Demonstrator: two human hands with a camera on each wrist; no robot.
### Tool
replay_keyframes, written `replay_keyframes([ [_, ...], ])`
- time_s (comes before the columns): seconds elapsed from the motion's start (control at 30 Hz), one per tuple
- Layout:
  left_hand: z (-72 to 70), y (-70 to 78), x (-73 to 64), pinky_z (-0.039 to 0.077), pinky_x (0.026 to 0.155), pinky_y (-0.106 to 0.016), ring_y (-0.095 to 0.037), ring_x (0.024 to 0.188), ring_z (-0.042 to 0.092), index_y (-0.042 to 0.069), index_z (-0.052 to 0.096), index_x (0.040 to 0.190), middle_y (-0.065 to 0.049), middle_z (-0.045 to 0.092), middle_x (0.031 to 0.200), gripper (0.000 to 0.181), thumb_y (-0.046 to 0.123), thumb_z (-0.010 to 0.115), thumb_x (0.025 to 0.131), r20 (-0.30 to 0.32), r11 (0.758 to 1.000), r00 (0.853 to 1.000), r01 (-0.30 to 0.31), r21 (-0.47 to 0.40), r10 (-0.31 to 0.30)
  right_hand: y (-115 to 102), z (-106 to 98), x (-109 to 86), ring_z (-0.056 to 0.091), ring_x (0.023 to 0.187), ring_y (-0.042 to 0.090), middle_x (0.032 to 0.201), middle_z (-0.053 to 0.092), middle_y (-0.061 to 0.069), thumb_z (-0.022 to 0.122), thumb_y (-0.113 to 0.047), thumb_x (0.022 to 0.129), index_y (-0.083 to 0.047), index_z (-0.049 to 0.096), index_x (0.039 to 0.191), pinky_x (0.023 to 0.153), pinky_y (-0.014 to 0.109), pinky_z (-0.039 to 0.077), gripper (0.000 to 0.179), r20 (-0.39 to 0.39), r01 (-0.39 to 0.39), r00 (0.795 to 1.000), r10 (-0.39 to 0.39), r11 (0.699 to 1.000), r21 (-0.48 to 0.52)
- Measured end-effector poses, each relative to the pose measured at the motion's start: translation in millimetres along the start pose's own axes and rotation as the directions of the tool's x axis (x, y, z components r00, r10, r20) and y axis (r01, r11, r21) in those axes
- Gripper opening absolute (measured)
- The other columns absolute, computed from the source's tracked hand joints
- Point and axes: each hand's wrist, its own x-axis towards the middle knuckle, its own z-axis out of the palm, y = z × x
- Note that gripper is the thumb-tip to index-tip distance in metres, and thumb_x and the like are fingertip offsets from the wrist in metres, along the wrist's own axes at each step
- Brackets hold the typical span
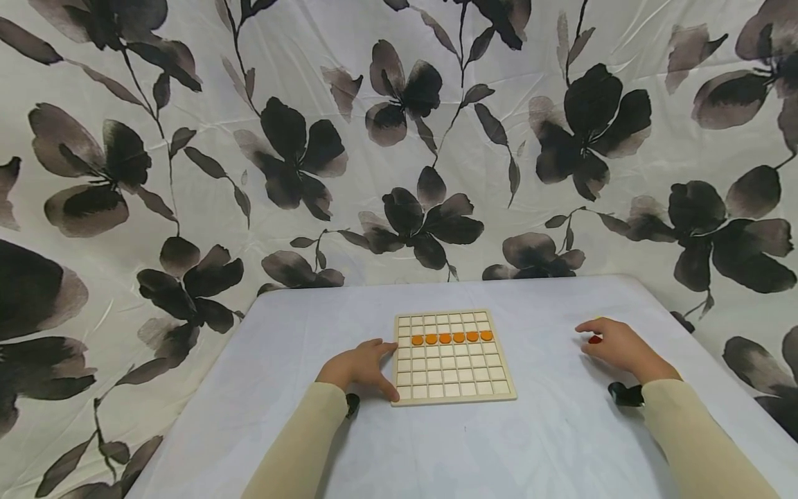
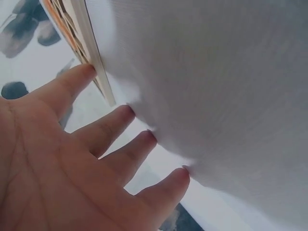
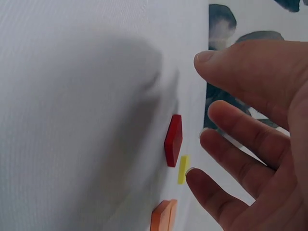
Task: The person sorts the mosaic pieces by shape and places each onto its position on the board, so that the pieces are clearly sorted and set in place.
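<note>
A pale wooden grid board (image 1: 451, 384) lies on the white table, with several orange discs (image 1: 458, 337) in one row of its upper half. My left hand (image 1: 358, 365) is at the board's left side, fingers spread. In the left wrist view one fingertip touches the board's edge, while other fingertips rest on the tablecloth. To the right of the board, my right hand (image 1: 620, 350) hovers with loosely bent fingers, holding nothing. Close to its fingertips are a red flat piece (image 3: 173, 140), a thin yellow piece (image 3: 183, 169) and an orange piece (image 3: 163, 215), partly cut off by the frame.
The white-covered table (image 1: 548, 443) extends around the board. A floral cloth (image 1: 424, 152) hangs behind the table's far edge. Dark wrist devices (image 1: 625, 394) show under both forearms.
</note>
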Motion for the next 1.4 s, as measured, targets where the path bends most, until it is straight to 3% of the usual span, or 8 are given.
replay_keyframes([
  [0.17,1.3,-1.5,-0.6,0.034,0.110,-0.059,-0.034,0.146,0.027,0.025,0.041,0.148,-0.013,0.030,0.157,0.106,0.050,0.090,0.058,-0.016,1.000,1.000,-0.009,-0.003,0.009,7.2,-1.1,-1.9,0.051,0.111,0.046,0.133,0.048,0.035,0.066,-0.018,0.088,0.002,0.060,0.126,0.094,0.063,0.044,0.043,0.015,-0.074,0.997,0.075,0.997,-0.025],
  [0.3,1.2,-1.8,-0.6,0.036,0.108,-0.060,-0.034,0.145,0.029,0.026,0.042,0.147,-0.011,0.032,0.156,0.106,0.054,0.089,0.056,-0.037,0.999,0.999,-0.010,0.033,0.011,11.1,-1.3,-2.9,0.052,0.109,0.044,0.127,0.054,0.033,0.065,-0.016,0.089,0.005,0.061,0.123,0.096,0.063,0.043,0.040,0.037,-0.111,0.993,0.112,0.993,-0.024],
  [0.5,-0.3,0.0,0.3,0.040,0.105,-0.058,-0.035,0.140,0.035,0.025,0.045,0.145,-0.013,0.038,0.151,0.107,0.058,0.089,0.053,-0.061,0.995,0.998,-0.017,0.095,0.023,11.7,-1.0,-4.6,0.053,0.108,0.043,0.119,0.061,0.028,0.062,-0.011,0.090,0.005,0.065,0.116,0.097,0.064,0.041,0.031,0.048,-0.113,0.992,0.115,0.993,-0.027],
  [0.77,-0.4,0.7,-0.6,0.037,0.108,-0.059,-0.035,0.143,0.030,0.025,0.043,0.147,-0.014,0.034,0.154,0.110,0.059,0.088,0.053,-0.058,0.994,0.998,-0.017,0.108,0.023,15.9,1.1,-4.8,0.053,0.095,0.036,0.111,0.063,0.026,0.060,-0.007,0.088,0.006,0.065,0.115,0.092,0.062,0.044,0.030,0.033,-0.113,0.993,0.115,0.993,-0.041],
  [1.0,-0.2,1.7,-0.3,0.032,0.112,-0.058,-0.034,0.145,0.027,0.022,0.043,0.147,-0.014,0.032,0.155,0.109,0.060,0.087,0.055,-0.052,0.991,0.998,-0.025,0.131,0.032,16.3,0.9,-4.0,0.055,0.096,0.040,0.109,0.064,0.028,0.059,-0.008,0.088,0.009,0.064,0.114,0.094,0.065,0.043,0.031,0.007,-0.128,0.992,0.129,0.988,-0.089],
  [1.4,-0.7,2.1,-1.9,0.033,0.112,-0.058,-0.034,0.147,0.023,0.023,0.041,0.148,-0.013,0.030,0.157,0.108,0.057,0.088,0.057,-0.040,0.993,0.999,-0.015,0.115,0.020,13.2,4.8,-2.1,0.056,0.087,0.034,0.096,0.066,0.021,0.064,-0.009,0.089,0.008,0.063,0.109,0.084,0.055,0.050,0.026,-0.032,-0.160,0.987,0.159,0.985,-0.057],
])
